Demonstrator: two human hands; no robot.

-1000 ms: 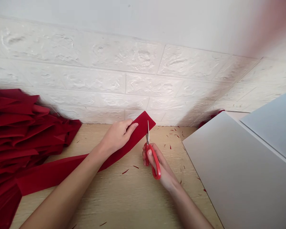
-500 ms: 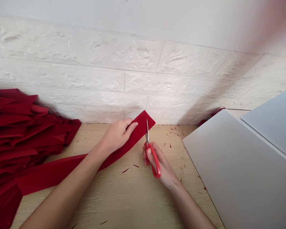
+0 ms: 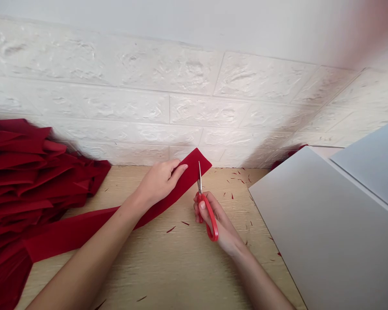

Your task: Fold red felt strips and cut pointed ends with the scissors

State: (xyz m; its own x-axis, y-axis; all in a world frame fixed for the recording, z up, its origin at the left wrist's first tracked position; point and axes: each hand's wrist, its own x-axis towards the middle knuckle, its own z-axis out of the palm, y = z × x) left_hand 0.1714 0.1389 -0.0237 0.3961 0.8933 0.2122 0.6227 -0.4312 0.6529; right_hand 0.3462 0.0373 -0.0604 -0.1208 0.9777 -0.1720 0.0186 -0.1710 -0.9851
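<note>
A long dark red fabric strip (image 3: pixel 189 176) runs from the heap of red fabric (image 3: pixel 22 172) on the left up to the middle. My left hand (image 3: pixel 161 181) pinches it near its far end, thumb on top. My right hand (image 3: pixel 215 219) is closed round the red handles of a pair of scissors (image 3: pixel 210 217), which point away from me. One blade lies over the strip's face close to its end; the other blade is mostly hidden beneath the fabric.
Small red scraps (image 3: pixel 170 229) lie scattered over the wooden tabletop (image 3: pixel 168 267). A large white panel or box (image 3: pixel 320 224) stands on the right, with some red fabric (image 3: pixel 294 151) behind it. A white brick-patterned wall (image 3: pixel 142 105) closes off the back.
Almost nothing differs. The view has shifted very slightly, while both hands, the strip and the scissors keep the same positions relative to one another.
</note>
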